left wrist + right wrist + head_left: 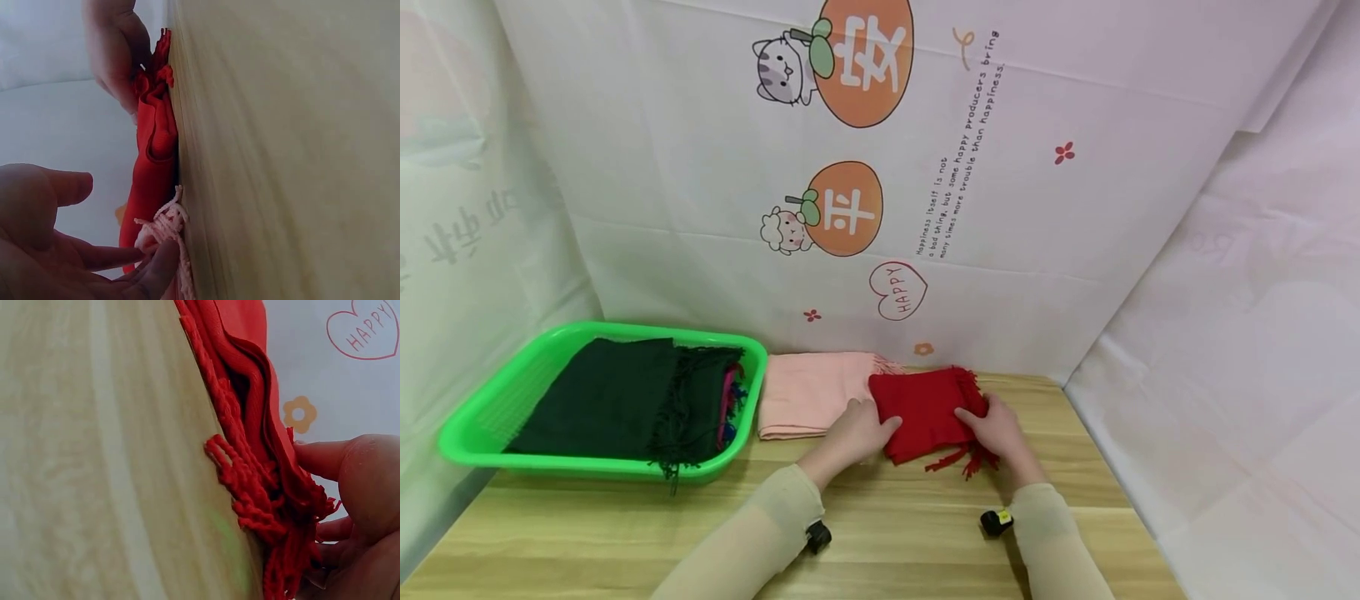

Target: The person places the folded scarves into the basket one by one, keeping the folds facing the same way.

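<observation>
A folded red scarf (921, 408) with fringe lies on the table, overlapping the fringed end of a folded pink scarf (808, 392). At the red scarf's left edge is my left hand (857, 429). In the left wrist view its thumb (72, 189) is raised apart from the cloth, and its extended fingers reach the pink fringe (165, 225). My right hand (1000, 429) holds the red scarf's fringed right end, thumb (322, 456) on the upper layer and the other fingers by the red fringe (250, 512), partly hidden behind it.
On the left stands a green plastic basket (758, 392) with a folded dark green scarf (602, 400) inside, its fringe hanging over the front rim. More colourful cloth shows beneath it. A printed white sheet (1000, 308) rises behind the wooden table (910, 533).
</observation>
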